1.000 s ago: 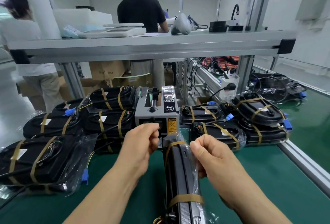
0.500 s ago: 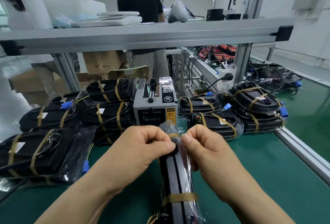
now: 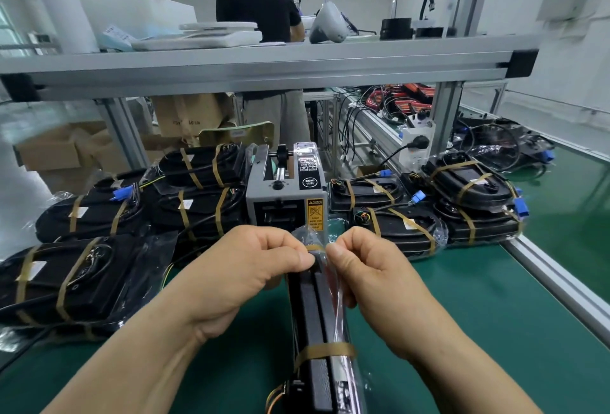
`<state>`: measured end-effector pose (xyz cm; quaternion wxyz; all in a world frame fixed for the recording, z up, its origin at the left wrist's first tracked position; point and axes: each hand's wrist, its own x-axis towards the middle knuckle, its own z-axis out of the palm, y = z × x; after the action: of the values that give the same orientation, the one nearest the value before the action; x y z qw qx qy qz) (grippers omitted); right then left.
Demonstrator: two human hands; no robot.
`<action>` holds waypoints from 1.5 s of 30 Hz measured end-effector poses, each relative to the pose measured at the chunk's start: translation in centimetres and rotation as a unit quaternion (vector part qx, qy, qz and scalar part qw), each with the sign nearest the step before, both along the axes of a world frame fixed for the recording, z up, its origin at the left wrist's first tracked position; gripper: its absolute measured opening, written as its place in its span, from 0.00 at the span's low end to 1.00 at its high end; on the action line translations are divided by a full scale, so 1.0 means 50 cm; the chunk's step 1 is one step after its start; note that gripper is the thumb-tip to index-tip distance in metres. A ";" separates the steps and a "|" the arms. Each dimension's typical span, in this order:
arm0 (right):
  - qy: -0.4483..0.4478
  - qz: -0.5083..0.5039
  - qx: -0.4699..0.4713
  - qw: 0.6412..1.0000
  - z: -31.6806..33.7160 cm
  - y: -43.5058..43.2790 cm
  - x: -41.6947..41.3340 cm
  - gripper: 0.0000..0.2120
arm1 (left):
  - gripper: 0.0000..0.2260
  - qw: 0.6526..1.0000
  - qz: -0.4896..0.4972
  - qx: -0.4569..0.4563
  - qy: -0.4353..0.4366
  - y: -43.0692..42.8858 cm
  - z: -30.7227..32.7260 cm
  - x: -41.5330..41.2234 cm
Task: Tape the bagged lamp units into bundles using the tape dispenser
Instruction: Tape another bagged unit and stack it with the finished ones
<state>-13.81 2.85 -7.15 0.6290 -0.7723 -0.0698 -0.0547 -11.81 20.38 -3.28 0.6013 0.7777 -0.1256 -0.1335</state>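
Observation:
A bundle of black bagged lamp units stands on edge on the green mat in front of me, with one brown tape band round its near part. My left hand and my right hand both pinch a second brown tape strip at the bundle's far top end, thumbs almost meeting. The grey tape dispenser stands right behind the bundle's far end.
Taped bundles are stacked to the left and to the right of the dispenser. An aluminium shelf rail crosses overhead. The table's metal edge runs along the right. A person in a black shirt stands behind the bench.
My left hand came back from the dispenser mouth to the bundle's far end. Both hands now pinch the tape there, closer together than before.

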 end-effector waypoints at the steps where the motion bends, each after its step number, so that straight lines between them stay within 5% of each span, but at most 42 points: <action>1: 0.002 0.001 0.001 1.000 0.000 0.001 0.002 0.13 | 0.05 1.000 0.001 -0.005 0.007 0.001 -0.002 0.003; 37: 0.004 0.004 -0.020 1.000 -0.013 0.004 0.017 0.14 | 0.06 0.988 0.057 0.099 -0.099 0.000 -0.043 0.014; 45: -0.002 -0.001 -0.032 0.999 -0.013 0.005 0.019 0.14 | 0.06 0.994 0.044 0.059 -0.082 0.004 -0.042 0.009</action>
<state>-12.87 3.09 -7.79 0.6035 -0.7922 -0.0717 -0.0544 -11.37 20.60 -5.36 0.5475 0.8248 -0.1323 -0.0500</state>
